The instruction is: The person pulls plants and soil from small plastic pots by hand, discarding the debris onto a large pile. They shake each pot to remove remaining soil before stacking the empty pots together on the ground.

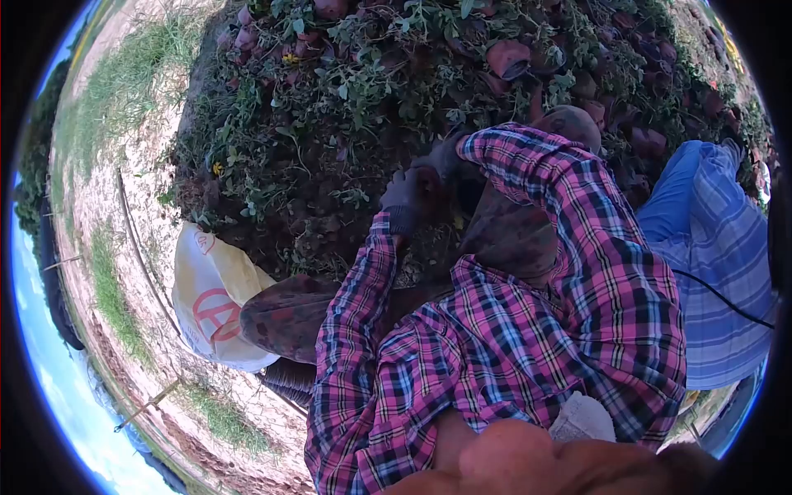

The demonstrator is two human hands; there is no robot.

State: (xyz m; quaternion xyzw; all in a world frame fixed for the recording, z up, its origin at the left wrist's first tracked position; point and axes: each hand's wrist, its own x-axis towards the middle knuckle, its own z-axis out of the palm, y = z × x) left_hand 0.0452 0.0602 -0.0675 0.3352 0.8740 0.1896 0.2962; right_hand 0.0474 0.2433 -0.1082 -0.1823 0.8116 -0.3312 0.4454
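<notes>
A wide bed (330,124) of low green vines and dark soil fills the upper part of the view. Below it is the person's pink checked shirt (528,346), with both sleeves reaching forward into the bed. At the right edge there is the blue striped clothing of a co-worker (709,239); no hand of this person is visible. On the bare ground at the left lies a white sack (210,289) with a red mark, just beside the person's knee. It looks partly full, but its opening is not visible.

Many reddish tubers (507,58) lie among the vines, most of them at the far side and to the right.

The left hand (408,194) and the right hand (445,158) wear dark gloves and are close together, low in the soil near the front of the bed. The fingers look bent, but I cannot tell if they hold a tuber or only press the earth.

In my judgement the work is somewhere in the middle: many tubers are uncovered, but they are not yet collected.
</notes>
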